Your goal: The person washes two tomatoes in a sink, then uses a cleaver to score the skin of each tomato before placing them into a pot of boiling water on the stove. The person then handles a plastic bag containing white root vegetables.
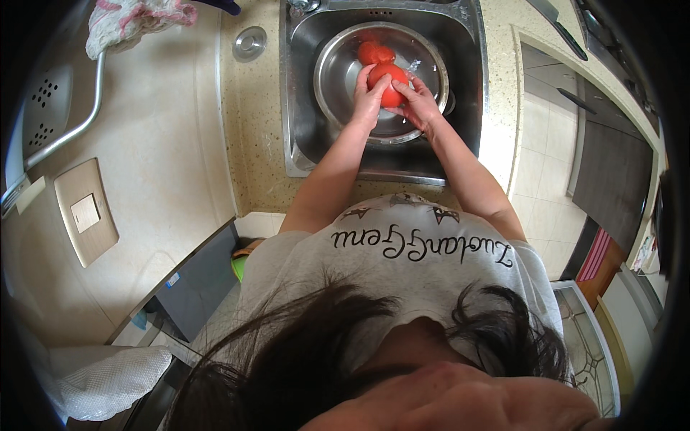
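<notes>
Between my two hands is a large red tomato (389, 86), wet and shiny. My left hand (369, 97) grips its left side, with the thumb across the top. From the right, my right hand (420, 102) holds the same tomato, its thumb also on the near face. Both hands are over a round stainless steel basin (327, 102) with some water in it. Just beyond the held tomato, more red tomato (375, 53) shows in the basin; whether it is one or two pieces is hard to tell.
The basin stands in a steel sink (466, 134) set in a speckled countertop (253, 134). A faucet base (304, 4) is at the back left, near a round metal sink strainer (250, 44). A knife (566, 32) lies on the right counter. A cloth (135, 24) hangs at upper left.
</notes>
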A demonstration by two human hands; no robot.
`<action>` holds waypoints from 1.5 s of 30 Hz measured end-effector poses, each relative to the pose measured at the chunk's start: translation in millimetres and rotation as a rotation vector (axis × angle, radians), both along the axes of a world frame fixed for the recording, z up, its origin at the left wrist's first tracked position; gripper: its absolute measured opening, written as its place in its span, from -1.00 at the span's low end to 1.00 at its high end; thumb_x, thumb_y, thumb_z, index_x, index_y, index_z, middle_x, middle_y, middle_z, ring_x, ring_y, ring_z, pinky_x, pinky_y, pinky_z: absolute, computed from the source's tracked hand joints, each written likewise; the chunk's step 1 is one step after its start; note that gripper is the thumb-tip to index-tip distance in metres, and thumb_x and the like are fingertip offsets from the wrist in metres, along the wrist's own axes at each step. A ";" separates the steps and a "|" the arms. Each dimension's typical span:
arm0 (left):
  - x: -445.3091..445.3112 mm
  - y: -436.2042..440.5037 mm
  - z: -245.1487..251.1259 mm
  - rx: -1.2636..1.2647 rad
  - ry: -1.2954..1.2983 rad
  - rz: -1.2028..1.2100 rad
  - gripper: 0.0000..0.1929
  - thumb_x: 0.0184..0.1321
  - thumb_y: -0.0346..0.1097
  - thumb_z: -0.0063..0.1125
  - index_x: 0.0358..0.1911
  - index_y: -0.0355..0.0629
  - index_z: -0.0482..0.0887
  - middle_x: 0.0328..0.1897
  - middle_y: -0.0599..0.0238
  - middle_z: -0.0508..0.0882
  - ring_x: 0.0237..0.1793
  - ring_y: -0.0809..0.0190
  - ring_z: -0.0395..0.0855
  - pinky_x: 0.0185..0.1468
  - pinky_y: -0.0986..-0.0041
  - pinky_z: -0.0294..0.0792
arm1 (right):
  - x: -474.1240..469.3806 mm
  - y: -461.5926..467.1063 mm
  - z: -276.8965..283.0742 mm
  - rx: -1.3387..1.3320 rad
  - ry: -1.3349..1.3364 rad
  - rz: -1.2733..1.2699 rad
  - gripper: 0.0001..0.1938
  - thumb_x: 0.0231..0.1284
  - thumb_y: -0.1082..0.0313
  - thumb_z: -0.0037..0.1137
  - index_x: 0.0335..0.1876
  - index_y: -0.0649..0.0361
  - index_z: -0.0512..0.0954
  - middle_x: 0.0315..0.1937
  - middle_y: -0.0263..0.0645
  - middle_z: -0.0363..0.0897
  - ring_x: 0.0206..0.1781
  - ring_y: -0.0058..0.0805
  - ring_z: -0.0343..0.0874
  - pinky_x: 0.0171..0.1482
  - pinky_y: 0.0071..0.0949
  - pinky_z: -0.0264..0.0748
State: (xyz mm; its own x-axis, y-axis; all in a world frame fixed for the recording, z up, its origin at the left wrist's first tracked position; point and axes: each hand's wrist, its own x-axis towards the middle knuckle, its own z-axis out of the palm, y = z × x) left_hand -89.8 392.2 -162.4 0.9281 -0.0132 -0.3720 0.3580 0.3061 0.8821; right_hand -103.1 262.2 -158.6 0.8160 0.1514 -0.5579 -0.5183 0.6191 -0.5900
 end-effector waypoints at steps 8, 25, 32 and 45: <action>1.9 3.4 1.5 0.144 -0.068 0.082 -0.50 0.13 -0.23 0.30 0.13 -0.17 0.42 0.09 0.14 0.49 0.07 0.22 0.47 0.10 0.43 0.38 | -3.7 5.7 -5.0 -0.318 -0.139 0.094 -0.49 0.19 0.28 0.23 0.23 0.16 0.34 -0.04 -0.20 0.53 -0.06 -0.47 0.56 -0.14 -0.50 0.60; 1.4 3.7 -20.1 0.380 -0.150 0.104 -0.51 0.08 -0.18 0.34 0.06 -0.16 0.48 0.05 0.11 0.52 0.02 0.15 0.51 0.10 0.36 0.37 | -7.4 11.5 -8.0 -0.609 -0.188 0.059 -0.69 0.18 0.49 0.12 0.00 0.29 0.35 -0.18 -0.16 0.53 -0.25 -0.47 0.59 -0.32 -0.49 0.66; 1.4 4.8 -13.2 0.314 -0.094 0.132 -0.52 0.14 -0.13 0.28 0.08 -0.16 0.46 0.02 0.12 0.56 -0.01 0.17 0.52 0.07 0.36 0.39 | -5.9 9.8 -17.4 -0.489 -0.184 0.019 -0.84 0.26 0.50 -0.02 -0.08 0.28 0.38 -0.25 -0.26 0.47 -0.21 -0.53 0.52 -0.30 -0.47 0.69; 0.0 3.1 -15.8 0.127 0.102 0.113 -0.47 0.17 -0.15 0.28 0.11 -0.28 0.39 0.05 0.12 0.53 -0.01 0.23 0.53 0.03 0.42 0.43 | -6.4 12.8 -16.9 -0.849 -0.165 0.136 -0.79 0.20 0.30 0.18 -0.24 0.30 0.50 -0.45 -0.23 0.61 -0.43 -0.55 0.62 -0.41 -0.53 0.58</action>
State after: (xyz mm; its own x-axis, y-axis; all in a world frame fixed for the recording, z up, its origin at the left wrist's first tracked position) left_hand -89.8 395.3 -178.2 0.8785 0.1417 -0.4563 0.4173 0.2377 0.8771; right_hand -109.5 275.0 -175.4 0.9011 -0.1603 -0.4028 -0.4233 -0.1244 -0.8974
